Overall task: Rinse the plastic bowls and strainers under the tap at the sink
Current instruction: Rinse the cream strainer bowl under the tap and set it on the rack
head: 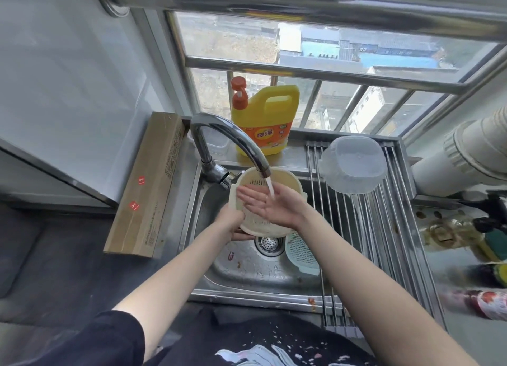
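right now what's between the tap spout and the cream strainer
The head view shows the running water and the open right hand, palm up inside the strainer.

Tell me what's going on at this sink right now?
A person is rinsing a cream strainer under the running tap. The left hand grips the strainer's lower rim and tilts it over the sink, while the right hand lies open inside it, with water falling onto the palm. A clear plastic bowl sits upside down on the drying rack. A pale green strainer waits in the basin. A yellow detergent jug stands behind the tap.
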`<state>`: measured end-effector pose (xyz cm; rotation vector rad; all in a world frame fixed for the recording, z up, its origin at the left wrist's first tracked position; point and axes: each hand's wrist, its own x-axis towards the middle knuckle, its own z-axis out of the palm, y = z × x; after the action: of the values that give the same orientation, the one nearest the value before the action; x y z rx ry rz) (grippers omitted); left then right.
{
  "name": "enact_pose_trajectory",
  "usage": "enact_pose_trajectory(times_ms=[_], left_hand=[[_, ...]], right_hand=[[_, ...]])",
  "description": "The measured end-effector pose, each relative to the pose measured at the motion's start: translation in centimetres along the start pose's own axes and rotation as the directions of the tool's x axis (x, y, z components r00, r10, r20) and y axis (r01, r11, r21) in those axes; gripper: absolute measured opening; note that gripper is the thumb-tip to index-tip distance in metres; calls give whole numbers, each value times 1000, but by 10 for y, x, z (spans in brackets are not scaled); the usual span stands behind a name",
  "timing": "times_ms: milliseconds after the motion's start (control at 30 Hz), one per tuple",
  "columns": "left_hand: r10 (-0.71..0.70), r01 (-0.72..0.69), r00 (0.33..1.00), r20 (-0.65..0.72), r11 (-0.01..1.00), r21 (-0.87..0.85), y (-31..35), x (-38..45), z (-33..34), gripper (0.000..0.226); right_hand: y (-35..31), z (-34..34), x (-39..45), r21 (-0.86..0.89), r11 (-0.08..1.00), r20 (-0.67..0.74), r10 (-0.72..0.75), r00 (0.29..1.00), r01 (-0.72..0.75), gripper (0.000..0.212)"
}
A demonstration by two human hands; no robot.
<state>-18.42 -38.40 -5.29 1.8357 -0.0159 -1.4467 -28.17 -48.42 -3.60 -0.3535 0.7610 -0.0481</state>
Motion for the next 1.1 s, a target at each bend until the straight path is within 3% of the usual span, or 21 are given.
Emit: enact_pose_trajectory(times_ms=[100, 200, 267, 333, 367, 400, 433, 467, 500, 533, 567, 634, 700, 800, 834, 867, 900, 934, 967, 1034, 1100], left_hand=[[-27, 27, 999, 23, 1000, 11, 1, -2, 2, 44], [-43, 43, 998, 36, 999, 17, 4, -3, 2, 39], [-39, 38, 998, 39, 999, 32, 7, -3, 1, 39], [-11, 10, 999, 36, 999, 38, 9, -3, 0, 40], [10, -11, 999, 32, 999, 41, 9, -5, 0, 39], [32, -33, 999, 21, 998, 49, 9, -6, 1, 37], [57, -57, 998, -1, 997, 60, 8, -7, 1, 34], [88, -85, 995, -36, 993, 82, 7, -7, 1, 30], [122, -112, 989, -82, 987, 115, 6, -5, 1, 27], [156, -136, 980, -127, 979, 151, 4, -4, 1, 23], [191, -160, 968, -164, 969, 186, 3, -4, 3, 20], [267, -214, 938, -220, 948, 236, 0, -2, 10, 19], [346, -277, 897, -276, 925, 260, 1, -3, 19, 22], [480, -368, 813, -329, 862, 349, 9, -6, 27, 26], [512, -386, 796, -322, 840, 381, 11, -7, 28, 28], [531, -400, 788, -312, 827, 396, 13, -8, 29, 30], [538, -407, 785, -307, 821, 399, 13, -9, 29, 31], [542, -410, 783, -306, 819, 401, 12, -10, 29, 32], [546, -413, 780, -306, 817, 403, 10, -11, 28, 33], [561, -430, 767, -312, 810, 398, 8, -11, 26, 33], [577, -454, 748, -327, 805, 383, 8, -12, 23, 34]], right_hand=[[-2, 2, -6, 24, 998, -24, -63, 998, 64, 36], [0, 11, -7, -221, 975, -154, -70, 986, 35, 30], [0, 11, -6, -479, 877, -284, -107, 953, -44, 46], [0, 12, -5, -609, 789, -336, -171, 926, -76, 68], [-1, 12, -4, -676, 735, -332, -241, 912, -52, 67], [-2, 9, -4, -791, 611, -298, -346, 890, -28, 58], [-4, 6, -6, -927, 374, -214, -444, 870, -37, 48], [-6, 0, -10, -996, 40, -85, -481, 872, -75, 42], [-7, -6, -15, -947, -306, 43, -429, 902, -101, 40], [-7, -14, -21, -804, -585, 121, -336, 934, -107, 39], [-6, -25, -26, -640, -760, 150, -263, 953, -109, 36], [3, -47, -39, -389, -903, 142, -256, 956, -184, 42], [15, -64, -49, -388, -881, 113, -336, 935, -270, 57], [31, -89, -59, -542, -788, 77, -393, 916, -292, 74], [35, -95, -61, -676, -678, 75, -451, 889, -287, 82], [39, -100, -62, -834, -486, 53, -542, 839, -261, 83], [42, -103, -62, -960, -197, -26, -649, 760, -201, 77], [43, -105, -59, -989, 88, -147, -717, 681, -121, 65], [42, -103, -55, -954, 297, -259, -740, 620, -43, 50], [37, -94, -48, -869, 494, -395, -711, 582, 13, 33], [36, -82, -44, -884, 468, -396, -725, 564, -19, 33]])
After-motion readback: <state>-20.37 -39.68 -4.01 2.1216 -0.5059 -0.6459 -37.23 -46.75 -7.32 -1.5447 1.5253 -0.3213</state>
